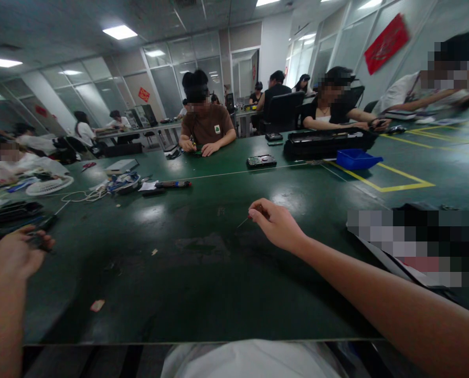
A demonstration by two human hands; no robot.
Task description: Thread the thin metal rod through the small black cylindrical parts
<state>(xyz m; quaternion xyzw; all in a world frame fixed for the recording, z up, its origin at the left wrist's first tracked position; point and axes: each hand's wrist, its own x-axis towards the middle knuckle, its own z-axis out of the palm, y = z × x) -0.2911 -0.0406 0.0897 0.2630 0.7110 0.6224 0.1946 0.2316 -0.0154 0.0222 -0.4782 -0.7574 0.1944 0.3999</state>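
My right hand (276, 223) hovers above the middle of the green table (219, 294), its fingers closed around a thin screwdriver (243, 222) with a bit of red at its handle. The metal shaft points down and left; most of the handle is hidden in the fingers. At the left edge, my left hand (16, 252) is curled around a small dark object (38, 240), blurred and too unclear to name. Beside that hand lie dark, tray-like parts (12, 215).
A hard drive (261, 161), a long black casing (329, 143) and a blue bin (358, 159) stand farther back. Cables (120, 184) and a red-tipped tool (175, 184) lie left of centre. Paper scraps (97, 305) dot the surface. A co-worker (206, 123) sits opposite; others sit around.
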